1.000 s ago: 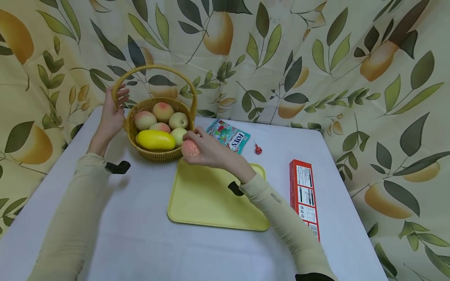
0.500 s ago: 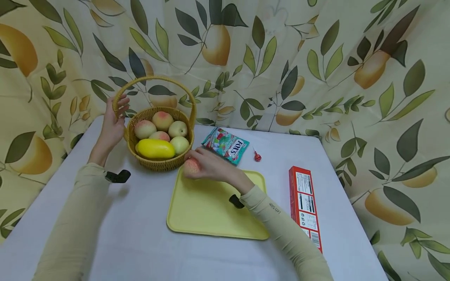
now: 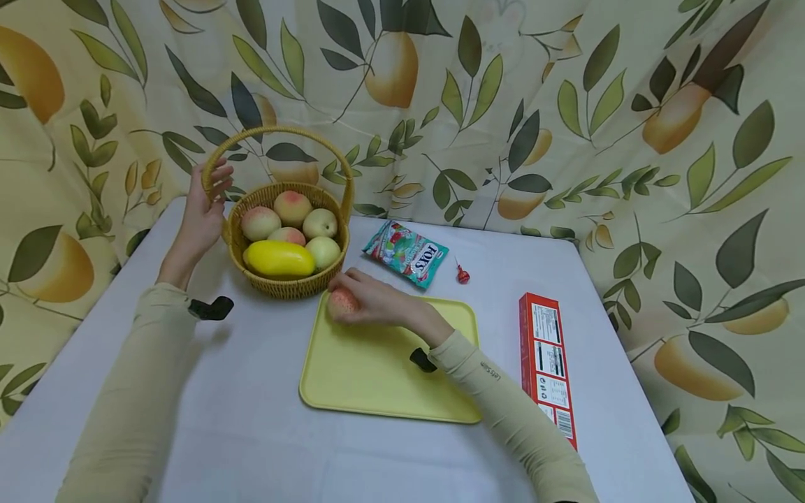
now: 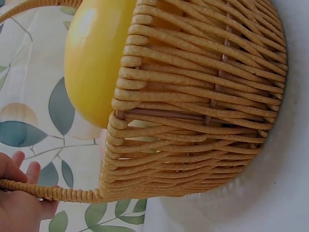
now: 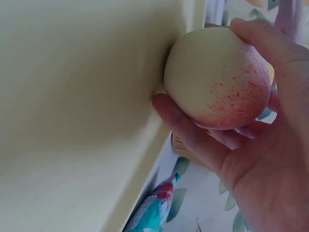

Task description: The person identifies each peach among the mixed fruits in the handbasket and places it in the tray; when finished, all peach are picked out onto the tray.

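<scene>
1. The right hand [image 3: 377,297] held a pink-speckled peach [image 3: 342,305], its fingers and thumb curved round the fruit.
2. The peach was at the far left corner of the yellow tray [image 3: 377,377]; from where I stood, I could not tell whether it touched the surface.
3. The left hand [image 3: 202,209] gripped the left side of the arched handle [image 3: 277,130], fingers bent round it.
4. The wicker basket [image 3: 283,286] stood upright just beyond the tray's far left corner, containing three blushed fruits [image 3: 292,207], two pale green fruits [image 3: 321,222] and, at the front, a long yellow fruit [image 3: 279,259].
5. A teal packet [image 3: 405,253] lay behind the tray, with a small red sweet [image 3: 462,274] near its right end.
6. A long red box [image 3: 547,356] lay to the tray's right on the white-covered bench [image 3: 251,440].
</scene>
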Demonstrator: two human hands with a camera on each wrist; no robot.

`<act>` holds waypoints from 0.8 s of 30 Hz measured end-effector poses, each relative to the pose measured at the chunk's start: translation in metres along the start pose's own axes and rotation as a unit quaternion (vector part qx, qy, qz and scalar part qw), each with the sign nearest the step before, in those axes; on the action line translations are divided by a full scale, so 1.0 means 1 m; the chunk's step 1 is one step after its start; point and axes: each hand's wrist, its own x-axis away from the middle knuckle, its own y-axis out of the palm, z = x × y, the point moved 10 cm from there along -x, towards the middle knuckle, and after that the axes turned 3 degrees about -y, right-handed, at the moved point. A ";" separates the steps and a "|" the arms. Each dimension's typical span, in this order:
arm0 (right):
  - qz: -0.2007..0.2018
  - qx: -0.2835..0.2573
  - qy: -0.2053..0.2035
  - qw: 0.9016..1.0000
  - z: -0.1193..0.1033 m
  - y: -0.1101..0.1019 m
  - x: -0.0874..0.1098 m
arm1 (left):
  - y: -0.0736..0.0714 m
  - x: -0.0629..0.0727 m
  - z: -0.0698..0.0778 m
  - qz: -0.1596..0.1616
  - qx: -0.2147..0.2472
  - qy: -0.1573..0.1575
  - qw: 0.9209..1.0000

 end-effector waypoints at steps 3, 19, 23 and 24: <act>-0.005 0.006 0.005 1.000 0.002 0.002 0.000 | -0.001 0.000 -0.001 0.000 -0.002 -0.005 1.000; -0.031 0.053 0.025 0.998 0.005 0.005 0.003 | 0.000 0.001 -0.002 -0.006 -0.005 -0.011 1.000; -0.043 0.050 0.026 0.997 0.003 0.010 0.003 | 0.000 0.001 -0.002 -0.006 -0.004 -0.010 1.000; -0.044 0.049 0.026 0.998 0.003 0.010 0.003 | 0.000 0.001 -0.002 -0.006 -0.002 -0.010 1.000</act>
